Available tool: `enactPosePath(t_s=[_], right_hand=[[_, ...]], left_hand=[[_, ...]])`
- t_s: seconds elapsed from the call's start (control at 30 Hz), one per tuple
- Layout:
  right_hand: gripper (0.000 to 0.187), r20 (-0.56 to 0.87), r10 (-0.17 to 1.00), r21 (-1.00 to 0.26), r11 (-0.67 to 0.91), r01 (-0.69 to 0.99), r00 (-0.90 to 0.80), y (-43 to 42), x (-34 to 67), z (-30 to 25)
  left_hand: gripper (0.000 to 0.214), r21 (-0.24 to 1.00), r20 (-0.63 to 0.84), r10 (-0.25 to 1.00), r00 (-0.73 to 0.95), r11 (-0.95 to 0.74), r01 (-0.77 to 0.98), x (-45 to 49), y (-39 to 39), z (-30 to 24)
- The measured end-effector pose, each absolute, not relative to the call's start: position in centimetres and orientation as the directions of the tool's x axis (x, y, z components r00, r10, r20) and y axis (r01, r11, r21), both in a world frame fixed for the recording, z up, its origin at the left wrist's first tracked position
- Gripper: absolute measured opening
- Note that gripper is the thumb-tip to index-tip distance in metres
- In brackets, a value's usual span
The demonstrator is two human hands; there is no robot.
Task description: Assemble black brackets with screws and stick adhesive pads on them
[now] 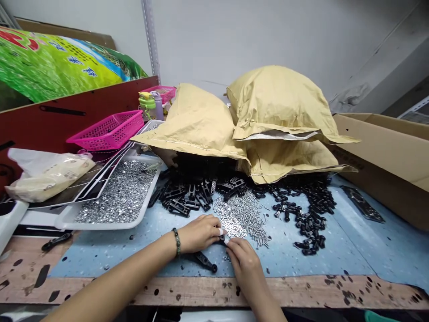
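Observation:
My left hand and my right hand meet over the blue mat, their fingertips pinching a small black part that is mostly hidden. A beaded bracelet circles my left wrist. Just below my hands lies a black plastic link. Beyond my fingertips spreads a patch of small silver screws beside flat perforated metal pieces. Heaps of black plastic parts and black chain-like pieces lie farther back on the mat.
A white tray of silver nuts stands left of my hands, with a pink basket behind it. Kraft paper sacks are piled at the back. A cardboard box stands at the right, and a wooden bench edge runs along the front.

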State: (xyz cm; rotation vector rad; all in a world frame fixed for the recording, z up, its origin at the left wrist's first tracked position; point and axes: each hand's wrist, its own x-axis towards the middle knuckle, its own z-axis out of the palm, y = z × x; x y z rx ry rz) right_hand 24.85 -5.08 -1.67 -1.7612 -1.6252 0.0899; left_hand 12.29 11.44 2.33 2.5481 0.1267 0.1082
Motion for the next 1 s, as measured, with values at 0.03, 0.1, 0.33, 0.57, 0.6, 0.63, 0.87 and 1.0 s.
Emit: enactPosePath(t_s=[0.03,0.1,0.33,0.57,0.6,0.63,0.87,1.0], right_hand=[[0.022,0.416,0.887,-0.546,0.068,0.835,0.199,-4.9,24.5,-1.8],[0.021,0.418,0.886,-0.552,0.073,0.830,0.200,-4.6,23.9,-1.9],[0.017,0.368,0.897,-0.526,-0.015,0.850,0.244,-1.5,26.7,0.1],[0.035,0.429,0.866,-0.456,-0.040,0.889,0.259,5.5,30.3,1.3],[0.034,0.429,0.869,-0.466,-0.022,0.884,0.248,5.3,29.8,1.3],[0.033,0.430,0.870,-0.479,-0.006,0.878,0.240,4.7,29.3,1.3],[0.018,0.360,0.915,-0.583,0.067,0.810,0.183,-1.8,25.9,1.5],[0.024,0.246,0.969,-0.612,0.130,0.780,0.032,-2.7,24.2,0.8]], left_hand=[[0.021,0.552,0.040,0.111,0.993,-0.831,0.070,12.0,11.6,2.4],[0.023,0.543,0.016,0.122,0.992,-0.834,0.094,11.5,11.9,2.5],[0.018,0.556,-0.037,0.179,0.983,-0.814,0.169,9.6,11.6,3.2],[0.023,0.636,-0.055,0.290,0.955,-0.727,0.258,6.8,11.6,3.6],[0.024,0.650,-0.054,0.310,0.949,-0.710,0.269,6.8,11.8,3.7],[0.024,0.663,-0.052,0.323,0.945,-0.696,0.274,6.9,12.0,3.8],[0.022,0.648,-0.069,0.259,0.964,-0.722,0.240,8.1,12.6,3.8],[0.020,0.627,-0.073,0.258,0.963,-0.739,0.246,7.5,12.1,3.6]])
